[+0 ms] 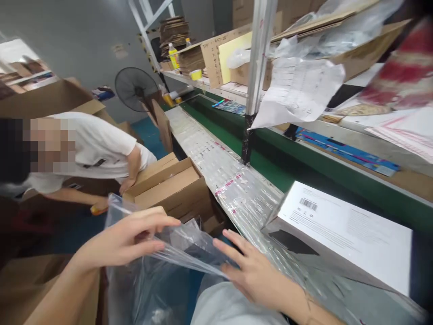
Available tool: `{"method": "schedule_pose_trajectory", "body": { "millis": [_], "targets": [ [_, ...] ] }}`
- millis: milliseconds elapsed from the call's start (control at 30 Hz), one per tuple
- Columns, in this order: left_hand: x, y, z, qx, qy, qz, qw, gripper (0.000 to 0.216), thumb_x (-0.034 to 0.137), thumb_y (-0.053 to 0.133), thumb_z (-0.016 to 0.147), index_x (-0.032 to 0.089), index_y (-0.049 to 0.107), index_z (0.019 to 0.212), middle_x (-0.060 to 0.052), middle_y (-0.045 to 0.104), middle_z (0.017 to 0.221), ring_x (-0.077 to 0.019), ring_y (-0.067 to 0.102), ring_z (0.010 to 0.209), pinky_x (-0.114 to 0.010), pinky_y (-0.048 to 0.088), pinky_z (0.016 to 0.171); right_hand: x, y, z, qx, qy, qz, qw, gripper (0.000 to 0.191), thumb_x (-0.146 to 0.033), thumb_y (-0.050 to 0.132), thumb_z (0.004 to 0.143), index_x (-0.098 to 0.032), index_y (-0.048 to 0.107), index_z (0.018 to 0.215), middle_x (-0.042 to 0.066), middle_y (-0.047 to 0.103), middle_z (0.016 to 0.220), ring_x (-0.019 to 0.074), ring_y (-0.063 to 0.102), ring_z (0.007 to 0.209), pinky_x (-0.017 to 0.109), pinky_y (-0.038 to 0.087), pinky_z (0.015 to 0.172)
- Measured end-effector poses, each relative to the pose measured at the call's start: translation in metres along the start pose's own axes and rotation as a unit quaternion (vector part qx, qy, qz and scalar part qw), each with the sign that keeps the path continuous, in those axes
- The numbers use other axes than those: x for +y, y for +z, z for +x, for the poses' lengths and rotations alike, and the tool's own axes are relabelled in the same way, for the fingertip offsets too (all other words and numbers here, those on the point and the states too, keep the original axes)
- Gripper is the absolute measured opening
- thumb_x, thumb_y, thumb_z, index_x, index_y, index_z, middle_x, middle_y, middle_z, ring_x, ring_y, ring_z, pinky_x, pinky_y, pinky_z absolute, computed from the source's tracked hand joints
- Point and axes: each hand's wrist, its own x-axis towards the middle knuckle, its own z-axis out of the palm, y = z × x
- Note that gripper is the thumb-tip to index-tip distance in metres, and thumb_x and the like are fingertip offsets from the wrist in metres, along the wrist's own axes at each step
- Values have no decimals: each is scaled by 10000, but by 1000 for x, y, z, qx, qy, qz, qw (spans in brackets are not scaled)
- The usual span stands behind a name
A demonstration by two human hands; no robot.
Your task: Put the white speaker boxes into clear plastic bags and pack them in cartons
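Observation:
A clear plastic bag (158, 284) hangs in front of me, its mouth stretched in a taut edge between my two hands. My left hand (125, 239) holds the bag's left side at the mouth, the last fingers curled in and the thumb and forefinger apart. At the right end of that edge, my right hand (252, 266) has the film at its fingers, which are partly spread. Just to the right, a white printed box (348, 239) with a barcode label lies on the bench, inside or on clear film; which one, I cannot tell.
A film-covered bench (203, 149) runs away from me beside a green belt (270, 174). An open carton (172, 198) stands ahead, with a co-worker (98, 144) in a white shirt leaning beside it. A metal post (256, 67) carries a paper sheet (297, 90). Further back stands a fan (135, 88).

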Motion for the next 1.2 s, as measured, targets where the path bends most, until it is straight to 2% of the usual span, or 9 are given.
{"method": "schedule_pose_trajectory", "body": {
  "millis": [100,167,267,400,533,700,833,967,1200],
  "targets": [
    [-47,-3,52,-118,40,-3,992,271,453,668,908,191,727,944,3,608,738,-118,551,668,-215,404,636,-26,-2,3,46,18,-36,998,329,-89,498,949,-139,623,1249,25,622,1356,169,428,1365,367,278,1259],
    [-67,-1,93,-205,72,-28,976,338,482,697,876,171,703,744,18,565,604,-109,512,587,-224,368,586,-39,-2,14,15,10,-33,999,242,-119,498,967,-125,653,1153,23,685,1197,141,543,1191,319,325,1218],
    [-78,0,148,-357,124,-62,924,333,474,756,823,177,697,684,30,555,549,-97,457,515,-234,323,519,-54,1,23,-64,7,-39,997,198,-199,541,965,-175,612,781,-3,665,861,135,567,825,276,504,896],
    [-67,0,203,-434,203,24,877,328,508,848,695,210,710,698,23,575,589,-133,474,574,-252,286,518,-70,2,4,-97,189,18,977,171,-277,623,860,-217,517,739,-36,534,632,139,453,598,273,396,571],
    [-45,27,242,-405,240,84,878,403,475,834,685,206,546,598,8,517,616,-171,460,609,-256,266,524,-85,-20,-55,42,480,163,861,97,-231,552,854,-218,545,758,-16,605,683,140,545,659,261,408,653],
    [-25,110,283,-615,185,-252,724,348,497,735,762,215,539,706,-15,567,676,-179,506,620,-287,392,626,-79,-32,-125,347,549,334,683,486,-597,727,702,-222,429,616,-14,547,532,156,525,521,314,435,607],
    [-19,146,306,-550,115,-450,694,392,536,797,705,195,608,742,-37,606,695,-194,576,682,-325,447,724,-47,-36,-142,500,523,244,645,552,-669,643,687,-243,298,620,-71,351,463,106,334,468,286,354,540],
    [-18,123,322,-540,195,-368,731,356,492,745,806,169,701,949,-97,706,857,-247,650,841,-364,462,824,-13,-69,-146,545,530,164,628,412,-555,703,726,-219,466,693,-56,427,552,97,347,481,253,252,478],
    [-7,120,367,-174,79,-539,820,366,451,867,688,156,701,825,49,476,509,-85,428,493,-204,347,492,55,-135,-159,500,557,125,651,497,-573,683,801,-164,695,1083,-74,387,575,79,267,507,242,188,480]
  ]
}}
